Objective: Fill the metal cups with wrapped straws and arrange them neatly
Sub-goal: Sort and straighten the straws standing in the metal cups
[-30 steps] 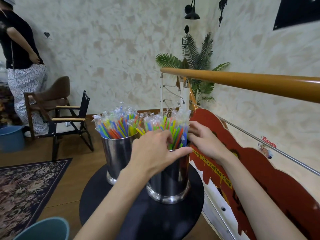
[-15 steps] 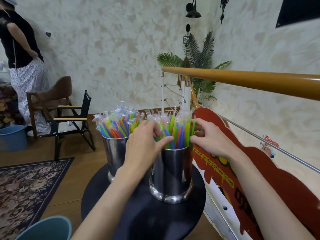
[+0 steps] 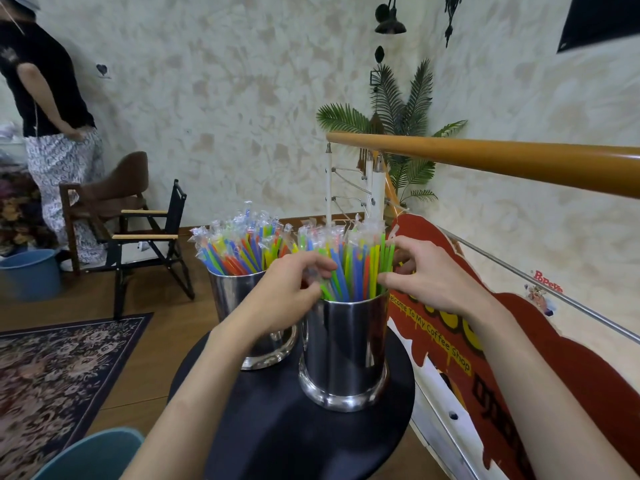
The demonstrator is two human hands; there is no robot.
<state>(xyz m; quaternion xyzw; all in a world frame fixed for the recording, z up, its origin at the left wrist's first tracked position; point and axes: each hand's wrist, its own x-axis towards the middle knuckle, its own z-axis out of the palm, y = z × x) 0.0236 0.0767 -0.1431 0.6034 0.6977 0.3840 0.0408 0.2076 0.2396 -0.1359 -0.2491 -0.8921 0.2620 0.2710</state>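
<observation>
A: Where do the cups stand?

B: Two metal cups sit on the round black surface (image 3: pixel 277 427). The nearer cup (image 3: pixel 344 351) is toward the right edge, and the farther cup (image 3: pixel 235 299) is behind it to the left. They stand close side by side; I cannot tell whether they touch, as the left forearm covers the gap.

A: And the straws?

B: Both cups are packed with wrapped straws standing upright. The straws in the nearer cup (image 3: pixel 349 265) are green, blue, yellow and orange in clear wrappers, fairly straight. The straws in the farther cup (image 3: pixel 239 247) fan outward to the left.

A: What are the hands doing?

B: The left hand (image 3: pixel 291 292) is at the left side of the nearer bundle, fingers curled and pinching some straws just above the rim. The right hand (image 3: pixel 426 275) is at the right side of the same bundle, fingers bent around the outer green and yellow straws. The hands are apart, with the bundle between them.

A: Anything else around?

B: An orange handrail (image 3: pixel 502 161) crosses on the right above a red sign (image 3: pixel 554 358) reading "Welcome To My Coffee Shop". A palm plant (image 3: pixel 401 109) stands in the corner. On the left there is a folding chair (image 3: pixel 149 237), a blue bucket (image 3: pixel 31 271), a patterned rug (image 3: pixel 52 375) and a person (image 3: pixel 48 91) standing by the wall
</observation>
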